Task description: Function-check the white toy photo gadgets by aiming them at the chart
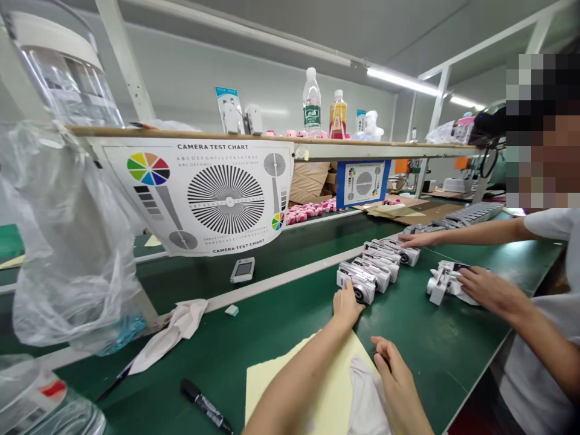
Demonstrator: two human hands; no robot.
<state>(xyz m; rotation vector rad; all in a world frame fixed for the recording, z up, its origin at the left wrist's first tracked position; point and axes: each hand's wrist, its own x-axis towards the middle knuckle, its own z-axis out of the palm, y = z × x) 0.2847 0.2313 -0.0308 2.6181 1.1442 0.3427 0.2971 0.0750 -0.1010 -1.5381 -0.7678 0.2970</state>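
My left hand reaches forward to the nearest white compact camera in a row of several, its fingers and thumb around the lower left end of that camera. More white cameras stand close behind it, lenses facing right. Lower down, my right hand hovers beside a white cloth, fingers loosely bent and apart, with nothing seen in them. Under my forearm lies a yellow foam sheet on the green tabletop.
At the right a co-worker's hands touch other cameras. A black marker, a rag and a small device with a screen lie left. A camera test chart hangs from the shelf. Plastic bags hang far left.
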